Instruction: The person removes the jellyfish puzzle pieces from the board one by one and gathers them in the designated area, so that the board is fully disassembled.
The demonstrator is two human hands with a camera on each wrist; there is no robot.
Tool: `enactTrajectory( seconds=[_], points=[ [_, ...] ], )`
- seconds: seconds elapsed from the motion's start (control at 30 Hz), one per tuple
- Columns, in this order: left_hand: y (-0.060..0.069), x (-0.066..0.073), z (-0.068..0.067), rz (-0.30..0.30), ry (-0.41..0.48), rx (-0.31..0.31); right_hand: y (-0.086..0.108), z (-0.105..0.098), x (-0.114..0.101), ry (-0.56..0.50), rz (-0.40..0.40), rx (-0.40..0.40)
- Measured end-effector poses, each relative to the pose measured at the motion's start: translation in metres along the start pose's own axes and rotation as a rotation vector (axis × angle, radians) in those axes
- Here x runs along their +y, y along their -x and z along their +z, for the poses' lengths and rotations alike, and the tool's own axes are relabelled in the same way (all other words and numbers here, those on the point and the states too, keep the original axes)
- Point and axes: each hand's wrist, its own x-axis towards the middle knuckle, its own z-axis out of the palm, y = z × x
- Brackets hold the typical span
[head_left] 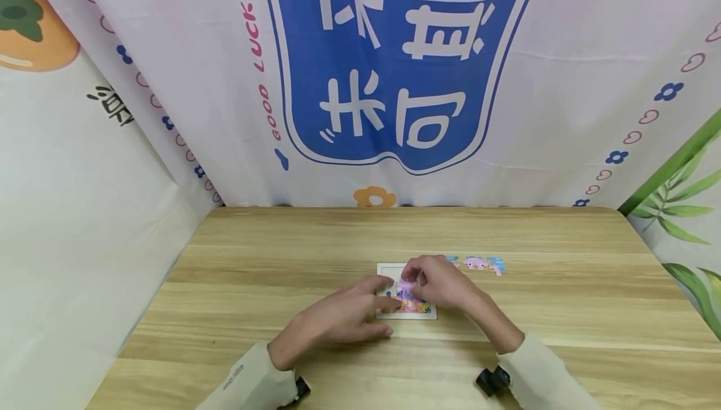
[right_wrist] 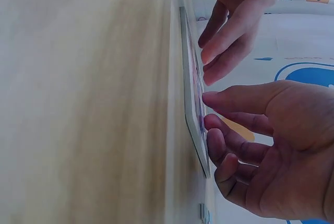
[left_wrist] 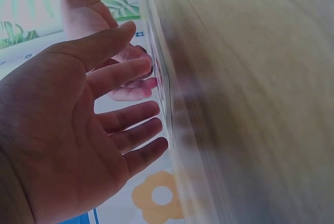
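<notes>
Right hand (right_wrist: 292, 151) (fingers curled) touches puzzle (head_left: 415, 306) beside spread left hand (head_left: 352, 315)

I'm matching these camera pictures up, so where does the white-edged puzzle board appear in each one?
Head: the puzzle board is below and right of centre, partly covered by the left hand and right hand.
Left wrist: puzzle board edge-on, a thin strip, upper middle.
Right wrist: puzzle board edge-on, just right of centre.
Shared landmark: the right hand, in all three.
</notes>
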Motion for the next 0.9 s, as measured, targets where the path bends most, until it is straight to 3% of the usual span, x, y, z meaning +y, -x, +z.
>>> enactTrajectory(
  seconds=[0.43,0.9],
  points=[
    [-0.0008,0.001,0.0006,-0.016,0.007,-0.044,-0.0011,0.0015,-0.0065,0.053,0.006,0.01],
    [-0.0052,0.0046,-0.0058,-0.027,0.02,-0.067,-0.0024,0.0022,-0.0049,-0.03,0.056,0.015]
  ],
)
